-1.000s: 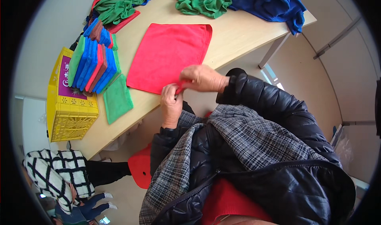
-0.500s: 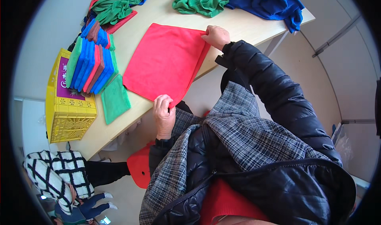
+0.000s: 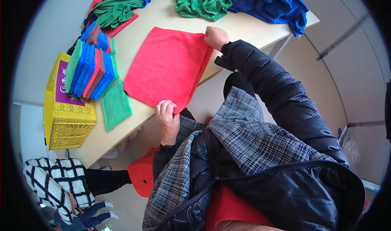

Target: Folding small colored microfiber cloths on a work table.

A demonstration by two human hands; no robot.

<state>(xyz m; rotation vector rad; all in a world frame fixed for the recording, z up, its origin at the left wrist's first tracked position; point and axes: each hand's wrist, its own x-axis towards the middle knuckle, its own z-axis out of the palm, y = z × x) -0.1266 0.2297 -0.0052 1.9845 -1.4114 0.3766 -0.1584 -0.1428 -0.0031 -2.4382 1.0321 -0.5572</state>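
Lying flat, red cloth [image 3: 167,66], folded edge nearest, pinched corners

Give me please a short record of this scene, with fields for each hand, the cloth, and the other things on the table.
left hand: grips the near corner of the red cloth at the table edge
right hand: grips the far corner of the same edge
red cloth: spread flat, folded double
stack: folded cloths, blue, red, green, over a yellow crate
single: green folded cloth
piles: green heap, blue heap
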